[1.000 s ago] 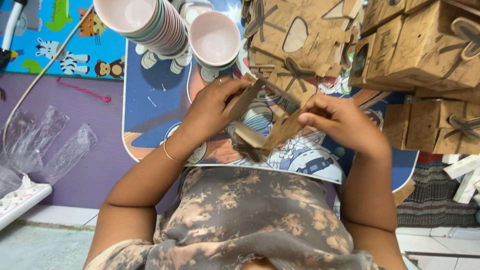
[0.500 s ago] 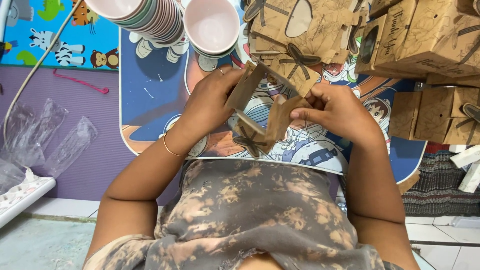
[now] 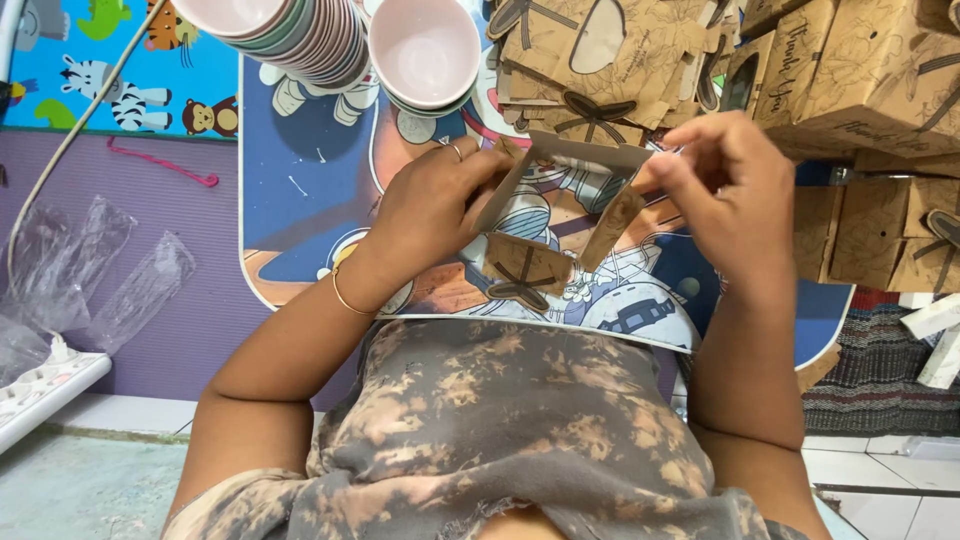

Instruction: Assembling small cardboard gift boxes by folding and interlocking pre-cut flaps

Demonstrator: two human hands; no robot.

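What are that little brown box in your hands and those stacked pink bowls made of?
The box, held by left hand and right hand, looks like matte brown kraft cardboard: thin flaps, sharp creases. The bowls look like smooth, slightly glossy plastic or melamine; I cannot tell which.

Stacked bowls [image 3: 300, 40], plastic bags [image 3: 90, 270]

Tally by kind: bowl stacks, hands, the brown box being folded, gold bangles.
Bowl stacks: 2
Hands: 2, left hand and right hand
Half-folded brown box: 1
Gold bangle: 1
Total: 6
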